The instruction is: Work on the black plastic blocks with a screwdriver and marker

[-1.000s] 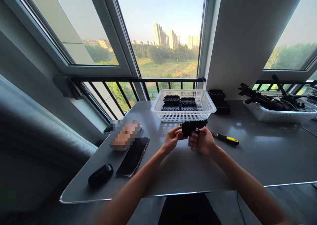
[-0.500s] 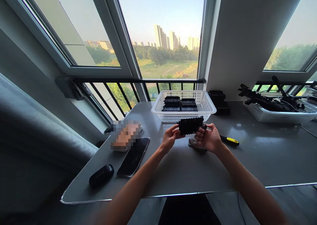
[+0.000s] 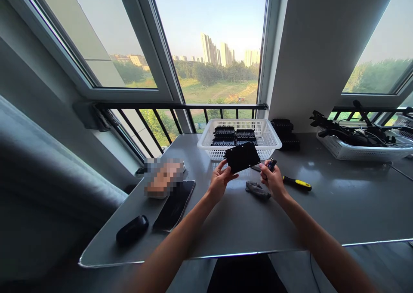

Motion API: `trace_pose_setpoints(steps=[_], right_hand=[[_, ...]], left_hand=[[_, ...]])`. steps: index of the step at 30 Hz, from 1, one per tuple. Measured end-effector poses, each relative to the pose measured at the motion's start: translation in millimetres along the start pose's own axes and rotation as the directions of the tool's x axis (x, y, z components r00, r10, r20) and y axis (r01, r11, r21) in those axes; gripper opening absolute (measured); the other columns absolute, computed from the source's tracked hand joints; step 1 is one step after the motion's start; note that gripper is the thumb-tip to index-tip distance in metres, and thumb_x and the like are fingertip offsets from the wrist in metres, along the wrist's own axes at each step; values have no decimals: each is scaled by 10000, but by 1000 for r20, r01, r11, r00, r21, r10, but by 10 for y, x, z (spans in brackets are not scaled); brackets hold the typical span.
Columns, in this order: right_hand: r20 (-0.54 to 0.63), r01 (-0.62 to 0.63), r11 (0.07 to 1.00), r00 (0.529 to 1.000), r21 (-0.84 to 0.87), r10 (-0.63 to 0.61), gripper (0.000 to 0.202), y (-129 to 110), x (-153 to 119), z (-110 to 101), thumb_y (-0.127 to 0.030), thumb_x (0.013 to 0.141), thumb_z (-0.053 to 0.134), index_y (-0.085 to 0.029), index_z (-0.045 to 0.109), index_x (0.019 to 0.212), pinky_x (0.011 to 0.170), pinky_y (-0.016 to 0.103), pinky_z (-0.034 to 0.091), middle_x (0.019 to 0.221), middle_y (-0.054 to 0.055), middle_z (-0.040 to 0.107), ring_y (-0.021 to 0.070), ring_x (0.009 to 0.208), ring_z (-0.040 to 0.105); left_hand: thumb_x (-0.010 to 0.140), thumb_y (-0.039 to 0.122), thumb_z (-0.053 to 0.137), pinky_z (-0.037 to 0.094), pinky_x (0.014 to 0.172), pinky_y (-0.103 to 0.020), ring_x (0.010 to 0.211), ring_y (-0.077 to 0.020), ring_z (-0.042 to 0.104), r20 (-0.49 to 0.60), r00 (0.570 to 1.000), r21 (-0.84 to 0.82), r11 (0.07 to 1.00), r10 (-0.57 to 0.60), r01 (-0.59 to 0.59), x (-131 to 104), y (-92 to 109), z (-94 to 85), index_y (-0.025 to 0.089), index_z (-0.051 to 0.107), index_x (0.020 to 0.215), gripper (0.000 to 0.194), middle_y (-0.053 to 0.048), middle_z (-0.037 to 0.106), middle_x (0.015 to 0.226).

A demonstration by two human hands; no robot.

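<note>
In front of the basket, my left hand (image 3: 220,180) pinches a flat black rectangular plastic part (image 3: 242,157) by its left end. The part is tilted, with a smooth face and small holes near its edges toward me. My right hand (image 3: 272,179) is closed around a small dark object (image 3: 272,164) with a shiny end, just right of the part and apart from it. Its kind I cannot make out. Below that hand a crumpled grey cloth (image 3: 257,190) lies on the table. A tool with a black and yellow handle (image 3: 298,183) is partly hidden behind my right wrist.
A white plastic basket (image 3: 239,152) with several black ridged parts stands at the back of the grey table (image 3: 226,228). More black parts (image 3: 285,134) are stacked beside it. Another basket (image 3: 358,151) holds cables and black pieces. At left lie a phone (image 3: 174,205) and a black case (image 3: 132,229).
The black part has turned from its ridged side to a smooth face and tilted. My right hand has let go of the part and moved right, keeping the small dark object.
</note>
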State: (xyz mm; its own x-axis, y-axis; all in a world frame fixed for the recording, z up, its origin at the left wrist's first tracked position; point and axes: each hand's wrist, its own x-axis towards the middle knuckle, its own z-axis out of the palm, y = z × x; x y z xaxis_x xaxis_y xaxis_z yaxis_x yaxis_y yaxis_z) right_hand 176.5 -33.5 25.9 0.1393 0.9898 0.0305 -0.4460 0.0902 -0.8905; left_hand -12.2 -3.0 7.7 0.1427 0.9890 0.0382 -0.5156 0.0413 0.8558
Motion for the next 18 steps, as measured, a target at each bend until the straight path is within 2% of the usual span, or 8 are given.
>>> trace_pose_setpoints(steps=[3, 7, 9, 13, 16, 18], right_hand=[[-32, 23, 997, 999, -74, -25, 462, 101, 2, 17, -446, 630, 791, -232, 434, 830, 380, 173, 239, 590, -106, 372, 50, 446, 307], [8, 43, 986, 999, -162, -42, 475, 164, -1, 17, -515, 649, 766, -221, 396, 693, 375, 201, 257, 521, -100, 352, 55, 420, 316], [0, 64, 977, 998, -203, -65, 461, 159, 1, 4, -516, 657, 759, -218, 408, 682, 375, 212, 257, 513, -92, 364, 59, 410, 325], [-2, 99, 954, 995, -284, -103, 395, 146, 25, -27, -495, 669, 743, -201, 481, 708, 390, 226, 254, 533, -77, 400, 66, 416, 326], [36, 132, 924, 991, -358, -127, 353, 166, 44, -41, -484, 689, 721, -183, 544, 745, 438, 239, 293, 581, -51, 451, 89, 476, 368], [46, 163, 904, 986, -396, -158, 345, 179, 47, -49, -483, 710, 703, -181, 569, 811, 500, 251, 342, 647, -29, 491, 118, 557, 420]], left_hand=[[685, 290, 789, 558, 726, -292, 757, -158, 690, 64, 998, 43, 999, -11, 8, -37, -6, 49, 218, 378, 1326, 765, -18, 722, 839], [586, 238, 851, 550, 701, -297, 789, -197, 689, 194, 979, 164, 986, -66, 34, -70, -52, 94, 239, 336, 1358, 927, -38, 718, 906], [572, 279, 857, 553, 672, -306, 761, -200, 683, 194, 979, 217, 976, -67, 24, -71, -63, 97, 226, 386, 1304, 872, -28, 705, 883], [729, 471, 713, 541, 632, -290, 682, -170, 665, 133, 991, 336, 942, -22, -24, -55, -25, 79, 166, 523, 1118, 530, -28, 697, 783], [743, 485, 693, 525, 612, -284, 644, -173, 664, 128, 991, 384, 923, -25, -27, -47, 3, 61, 150, 554, 1131, 531, -24, 702, 718], [727, 462, 713, 535, 665, -312, 686, -197, 682, 156, 987, 400, 917, -48, -19, -47, 1, 51, 136, 589, 1116, 523, -39, 718, 733]])
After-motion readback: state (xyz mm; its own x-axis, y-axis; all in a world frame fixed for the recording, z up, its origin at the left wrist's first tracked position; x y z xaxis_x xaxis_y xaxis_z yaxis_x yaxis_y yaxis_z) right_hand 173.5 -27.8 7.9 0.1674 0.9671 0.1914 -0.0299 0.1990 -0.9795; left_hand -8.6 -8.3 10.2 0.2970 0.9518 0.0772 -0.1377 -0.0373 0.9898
